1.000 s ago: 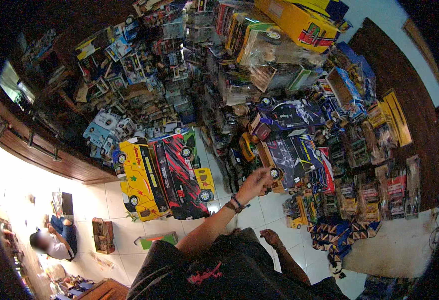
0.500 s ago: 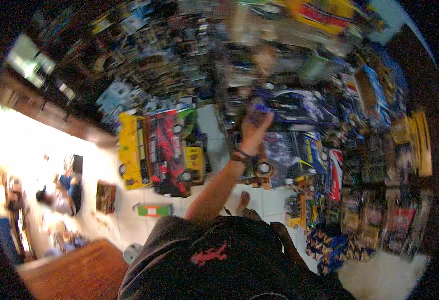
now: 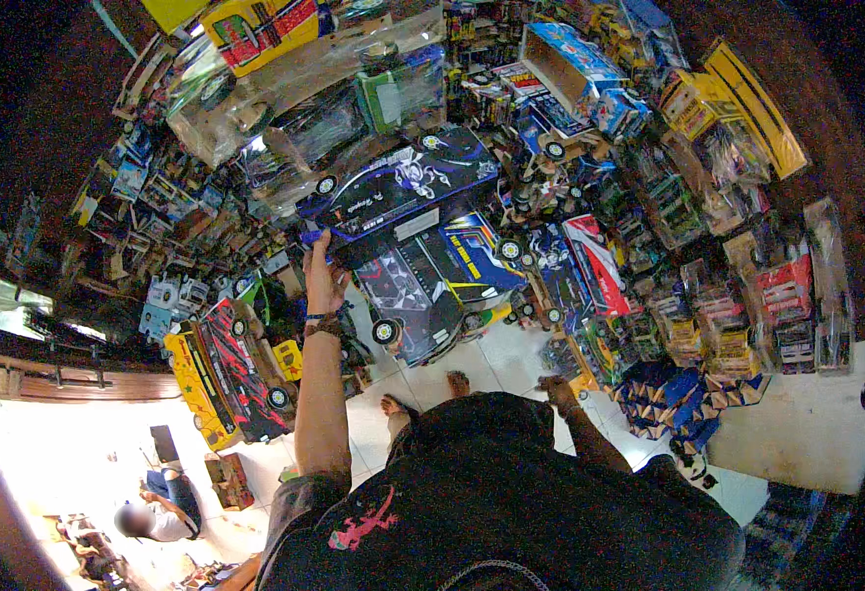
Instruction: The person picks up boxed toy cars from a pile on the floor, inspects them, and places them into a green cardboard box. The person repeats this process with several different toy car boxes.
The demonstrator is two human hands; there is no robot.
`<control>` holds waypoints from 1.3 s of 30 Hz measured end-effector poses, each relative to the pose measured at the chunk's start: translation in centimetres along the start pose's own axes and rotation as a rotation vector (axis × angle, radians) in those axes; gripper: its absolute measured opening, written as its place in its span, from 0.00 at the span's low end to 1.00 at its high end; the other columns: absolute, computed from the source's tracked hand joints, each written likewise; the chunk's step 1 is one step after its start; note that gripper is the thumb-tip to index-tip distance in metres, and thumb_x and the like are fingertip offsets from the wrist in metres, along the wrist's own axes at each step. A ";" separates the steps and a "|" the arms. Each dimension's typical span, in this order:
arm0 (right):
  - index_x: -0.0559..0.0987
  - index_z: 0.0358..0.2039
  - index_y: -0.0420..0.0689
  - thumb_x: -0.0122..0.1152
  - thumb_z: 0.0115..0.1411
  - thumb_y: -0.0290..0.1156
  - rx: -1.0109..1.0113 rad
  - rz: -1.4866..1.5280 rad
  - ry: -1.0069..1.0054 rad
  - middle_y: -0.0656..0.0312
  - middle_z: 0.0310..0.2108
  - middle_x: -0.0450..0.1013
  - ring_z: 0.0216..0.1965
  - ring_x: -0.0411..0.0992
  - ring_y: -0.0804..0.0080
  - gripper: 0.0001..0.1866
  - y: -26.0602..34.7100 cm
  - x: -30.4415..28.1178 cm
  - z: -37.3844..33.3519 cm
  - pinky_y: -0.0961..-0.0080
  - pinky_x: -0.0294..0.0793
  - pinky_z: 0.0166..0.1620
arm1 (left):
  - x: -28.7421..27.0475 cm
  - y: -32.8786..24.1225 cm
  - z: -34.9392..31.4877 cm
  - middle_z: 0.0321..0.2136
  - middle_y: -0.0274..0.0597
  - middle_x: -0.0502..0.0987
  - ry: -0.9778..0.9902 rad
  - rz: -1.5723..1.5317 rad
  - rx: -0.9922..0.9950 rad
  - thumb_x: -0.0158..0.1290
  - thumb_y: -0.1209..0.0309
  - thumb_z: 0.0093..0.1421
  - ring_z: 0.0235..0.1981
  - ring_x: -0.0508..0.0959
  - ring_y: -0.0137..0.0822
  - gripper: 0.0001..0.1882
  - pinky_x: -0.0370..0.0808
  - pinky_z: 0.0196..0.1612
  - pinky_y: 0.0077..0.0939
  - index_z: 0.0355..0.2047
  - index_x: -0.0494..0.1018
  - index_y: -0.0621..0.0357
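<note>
A long black toy truck (image 3: 383,189), with purple trim and a pale pattern, lies across the pile in front of me, its wheels along the far edge. My left hand (image 3: 324,281), arm stretched forward, is closed on the truck's left end, thumb over the purple edge. Just below it sits a grey and black toy truck (image 3: 408,310) with a blue and yellow panel. Low beside my body, my right hand (image 3: 556,391) hangs in shadow near the white tiles; its fingers are too dark to make out.
Red-black (image 3: 240,364) and yellow (image 3: 194,379) toy vehicles stand at left. Plastic-wrapped toys (image 3: 787,305) line the right side, near a blue and tan patterned pile (image 3: 683,404). A blue box (image 3: 575,64) lies at the back. Another person (image 3: 166,507) is on the floor at far left.
My view has turned, and the blur has cleared. My left hand and the black toy truck now appear farther left in the picture, and my right hand shows by my side.
</note>
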State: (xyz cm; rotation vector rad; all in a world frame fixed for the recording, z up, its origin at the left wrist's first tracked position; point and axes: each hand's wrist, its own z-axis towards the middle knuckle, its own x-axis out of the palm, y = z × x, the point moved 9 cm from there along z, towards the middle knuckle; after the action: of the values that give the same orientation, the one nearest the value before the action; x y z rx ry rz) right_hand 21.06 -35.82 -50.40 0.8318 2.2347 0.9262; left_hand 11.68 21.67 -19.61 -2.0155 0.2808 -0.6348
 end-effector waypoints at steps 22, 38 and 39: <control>0.60 0.61 0.34 0.47 0.58 0.65 -0.540 -0.120 -0.138 0.51 0.62 0.59 0.63 0.55 0.61 0.46 53.5 -0.1 8.2 0.70 0.52 0.62 | 4.6 -5.7 -6.9 0.55 0.54 0.63 -0.109 -0.097 0.512 0.68 0.60 0.46 0.54 0.67 0.39 0.62 0.65 0.54 0.30 0.65 0.33 0.68; 0.57 0.62 0.38 0.46 0.62 0.55 -0.481 0.334 -0.158 0.52 0.65 0.51 0.64 0.52 0.60 0.39 48.2 10.2 -12.5 0.63 0.50 0.63 | 2.9 -22.0 -36.0 0.59 0.64 0.49 -0.237 0.046 1.272 0.76 0.53 0.24 0.59 0.57 0.51 0.81 0.55 0.61 0.43 0.64 0.26 0.66; 0.57 0.62 0.38 0.47 0.61 0.55 -0.485 0.330 -0.128 0.52 0.65 0.51 0.64 0.52 0.60 0.39 47.0 12.2 -13.2 0.63 0.50 0.63 | 1.6 -22.6 -38.1 0.59 0.64 0.49 -0.263 0.047 1.352 0.77 0.53 0.24 0.59 0.57 0.51 0.81 0.57 0.60 0.44 0.64 0.27 0.66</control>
State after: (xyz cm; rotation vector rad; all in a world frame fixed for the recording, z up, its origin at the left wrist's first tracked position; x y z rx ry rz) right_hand 19.17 -5.76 -10.10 1.0037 1.6807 1.4495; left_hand -9.08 4.13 15.43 -0.7549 -0.2362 -0.3346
